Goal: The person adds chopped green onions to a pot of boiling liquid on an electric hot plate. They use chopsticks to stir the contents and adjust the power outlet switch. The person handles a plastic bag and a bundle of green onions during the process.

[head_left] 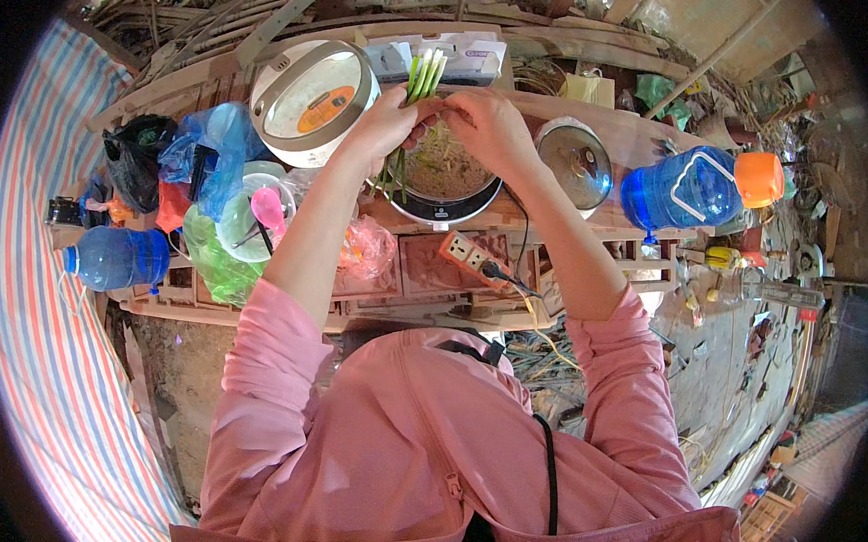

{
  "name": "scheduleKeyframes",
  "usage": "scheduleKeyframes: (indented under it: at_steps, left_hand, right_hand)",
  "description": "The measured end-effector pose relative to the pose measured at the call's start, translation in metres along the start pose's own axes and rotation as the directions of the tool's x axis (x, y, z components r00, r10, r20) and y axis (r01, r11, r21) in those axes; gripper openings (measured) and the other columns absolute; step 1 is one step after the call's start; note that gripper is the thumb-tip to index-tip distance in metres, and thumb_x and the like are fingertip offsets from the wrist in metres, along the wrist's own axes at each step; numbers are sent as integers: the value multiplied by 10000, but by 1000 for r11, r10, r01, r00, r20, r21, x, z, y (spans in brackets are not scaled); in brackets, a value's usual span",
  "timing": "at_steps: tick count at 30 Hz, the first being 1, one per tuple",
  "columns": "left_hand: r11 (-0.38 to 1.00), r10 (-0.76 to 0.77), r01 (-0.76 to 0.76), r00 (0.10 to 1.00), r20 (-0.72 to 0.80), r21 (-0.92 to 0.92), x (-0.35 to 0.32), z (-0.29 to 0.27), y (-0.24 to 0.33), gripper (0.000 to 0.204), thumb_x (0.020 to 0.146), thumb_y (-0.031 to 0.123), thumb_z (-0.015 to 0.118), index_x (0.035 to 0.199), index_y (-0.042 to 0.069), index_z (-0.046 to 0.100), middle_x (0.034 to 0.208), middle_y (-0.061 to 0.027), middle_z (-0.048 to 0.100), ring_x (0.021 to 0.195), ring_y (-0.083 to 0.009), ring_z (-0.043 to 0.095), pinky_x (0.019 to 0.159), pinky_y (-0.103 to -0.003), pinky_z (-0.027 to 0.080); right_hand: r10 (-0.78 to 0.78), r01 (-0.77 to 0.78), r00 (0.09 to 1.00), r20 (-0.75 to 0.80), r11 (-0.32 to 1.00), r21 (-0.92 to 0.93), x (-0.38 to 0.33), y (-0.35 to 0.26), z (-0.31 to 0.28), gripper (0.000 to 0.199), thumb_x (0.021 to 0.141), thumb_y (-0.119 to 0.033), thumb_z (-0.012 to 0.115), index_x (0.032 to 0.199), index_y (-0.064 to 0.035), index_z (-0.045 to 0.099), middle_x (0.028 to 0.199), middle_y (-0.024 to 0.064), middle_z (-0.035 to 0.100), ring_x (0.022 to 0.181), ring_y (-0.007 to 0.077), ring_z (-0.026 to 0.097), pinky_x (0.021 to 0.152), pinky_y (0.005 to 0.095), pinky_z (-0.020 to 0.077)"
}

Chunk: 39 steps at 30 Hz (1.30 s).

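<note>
My left hand grips a bunch of green onions whose pale stalks stick up past my fingers while darker leaves hang down at the pot's left rim. My right hand meets the left one over the bunch, fingers pinched on the stalks. Both hands hover above a round cooker pot filled with a brownish noodle-like mix, set on a black base on the wooden bench.
An open rice cooker lid stands left of the pot, a glass lid right. A blue water jug with orange cap, an orange power strip, plastic bags, a bowl and a blue bottle crowd the bench.
</note>
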<state>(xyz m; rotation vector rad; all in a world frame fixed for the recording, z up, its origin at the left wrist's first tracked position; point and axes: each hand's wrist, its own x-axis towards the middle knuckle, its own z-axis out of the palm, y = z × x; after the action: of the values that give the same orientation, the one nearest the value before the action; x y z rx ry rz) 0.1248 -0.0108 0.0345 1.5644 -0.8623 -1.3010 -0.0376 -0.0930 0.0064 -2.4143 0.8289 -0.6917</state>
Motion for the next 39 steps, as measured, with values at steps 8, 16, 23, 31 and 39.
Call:
scheduleKeyframes:
  at_steps: [8,16,23,31,39]
  left_hand:
    - [1000,-10,11,1000,28,-6,-1,-6,4,126,968,198,557,973,75,585,768,30,535,641,-69,462,538,-239,362]
    - [976,22,-8,998,64,-216,-2,-1,0,178,933,234,640,993,77,583,806,35,535,661,-60,453,542,-220,355]
    - [988,0,-1,1000,-6,-154,0,-6,2,166,911,217,670,969,77,603,819,21,572,672,-63,491,552,-226,374]
    - [987,-45,53,997,59,-150,-1,-5,6,152,948,202,620,1026,74,600,793,29,563,639,-58,459,522,-221,346]
    - [952,-101,121,991,83,-282,-1,-21,-5,143,953,175,581,1042,65,599,852,-3,591,685,-72,477,554,-222,379]
  right_hand:
    - [-345,325,938,-39,911,-254,8,-2,-8,177,833,-187,602,960,-80,660,868,105,636,899,326,622,769,453,513]
    - [354,-326,933,69,744,583,8,1,19,218,860,-236,624,940,-37,664,789,117,660,752,300,636,717,403,500]
    - [129,-143,990,65,938,316,3,9,10,252,853,-212,637,1020,-26,674,903,182,699,865,325,686,771,398,511]
    - [28,-28,1000,4,966,258,4,-7,-4,238,845,-207,643,1022,-49,671,903,155,688,873,382,648,772,440,505]
    - [-145,145,989,-3,989,-8,9,-4,-16,195,856,-159,661,1009,-40,675,886,129,668,829,290,638,732,377,510]
